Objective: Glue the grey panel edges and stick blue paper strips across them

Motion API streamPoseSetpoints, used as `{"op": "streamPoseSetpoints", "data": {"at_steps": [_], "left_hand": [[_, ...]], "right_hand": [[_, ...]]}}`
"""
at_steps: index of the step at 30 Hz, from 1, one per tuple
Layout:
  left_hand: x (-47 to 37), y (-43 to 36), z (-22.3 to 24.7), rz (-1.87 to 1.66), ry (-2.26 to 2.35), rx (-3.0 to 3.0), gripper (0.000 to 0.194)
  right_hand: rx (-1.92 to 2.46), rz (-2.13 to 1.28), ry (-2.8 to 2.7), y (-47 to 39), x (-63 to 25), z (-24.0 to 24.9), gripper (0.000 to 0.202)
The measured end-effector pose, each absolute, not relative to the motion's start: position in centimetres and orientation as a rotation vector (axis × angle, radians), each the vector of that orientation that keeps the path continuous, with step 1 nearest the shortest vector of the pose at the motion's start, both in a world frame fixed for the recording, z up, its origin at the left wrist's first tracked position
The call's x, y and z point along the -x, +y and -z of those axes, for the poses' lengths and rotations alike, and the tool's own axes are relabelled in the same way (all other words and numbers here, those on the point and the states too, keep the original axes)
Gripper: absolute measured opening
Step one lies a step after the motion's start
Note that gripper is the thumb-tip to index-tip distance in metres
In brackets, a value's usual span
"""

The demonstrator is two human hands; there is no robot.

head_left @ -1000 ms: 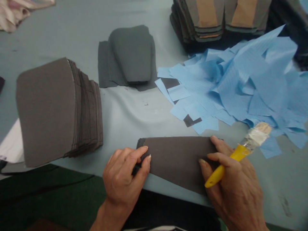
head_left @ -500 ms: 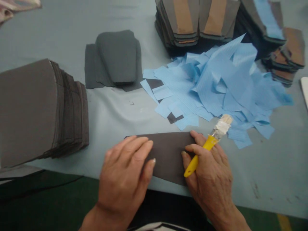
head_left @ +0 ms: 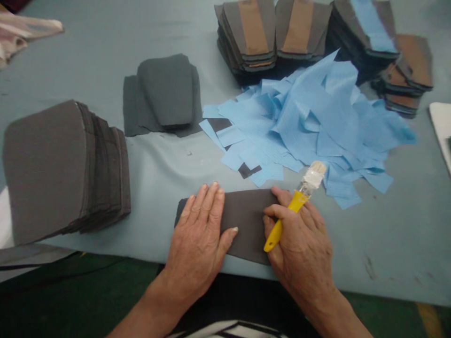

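A dark grey fabric piece point(head_left: 244, 220) lies flat near the table's front edge. Across its left part rests my left hand point(head_left: 200, 230), palm down, fingers stretched out and thumb apart. My right hand point(head_left: 299, 234) covers the piece's right end, its fingers curled. Between that hand's thumb and fingers sits a paintbrush point(head_left: 294, 206) with a yellow handle; its whitish, caked bristles point up and away to the right. The right edge of the fabric is hidden beneath my right hand.
Left stands a tall stack of dark grey pieces point(head_left: 45, 173); behind it lie more dark pieces point(head_left: 167, 91). Light blue fabric scraps point(head_left: 317, 117) are heaped beyond my right hand. Banded stacks point(head_left: 257, 28) line the back, and a white object point(head_left: 440, 126) is at the right edge.
My left hand has flattened and pressed down on the fabric piece, its fingers straightening. The right hand keeps the paintbrush and stays at the piece's right end. The view has shifted slightly.
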State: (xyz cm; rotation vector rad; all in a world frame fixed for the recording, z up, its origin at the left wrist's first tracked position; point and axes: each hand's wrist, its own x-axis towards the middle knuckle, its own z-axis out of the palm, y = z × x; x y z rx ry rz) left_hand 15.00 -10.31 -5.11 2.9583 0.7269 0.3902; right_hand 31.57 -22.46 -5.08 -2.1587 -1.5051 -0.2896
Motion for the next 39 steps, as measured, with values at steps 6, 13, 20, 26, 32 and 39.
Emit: {"op": "streamPoseSetpoints", "data": {"at_steps": [6, 13, 20, 26, 32, 39], "left_hand": [[-13.8, -9.6, 5.9, -0.394, 0.742, -2.963, 0.063], [-14.3, -9.8, 5.7, -0.416, 0.761, -2.994, 0.059], [-14.3, -9.8, 5.5, -0.417, 0.757, -3.003, 0.055], [-14.4, -9.9, 5.6, -0.391, 0.811, -2.931, 0.059], [-14.3, -10.0, 5.4, -0.348, 0.819, -2.903, 0.059], [-14.1, -9.8, 5.4, -0.340, 0.802, -2.911, 0.058]], "right_hand": [[2.188, 0.244, -1.490, -22.6, -31.6, 5.1, 0.009], [2.212, 0.240, -1.520, -22.3, -30.7, 3.8, 0.008], [2.081, 0.083, -1.570, -19.3, -26.6, 4.6, 0.024], [2.119, 0.079, -1.545, -19.8, -27.1, 5.4, 0.025], [2.192, 0.141, -1.475, -22.4, -30.5, 5.5, 0.017], [2.158, 0.150, -1.471, -23.3, -32.1, 5.6, 0.016]]}}
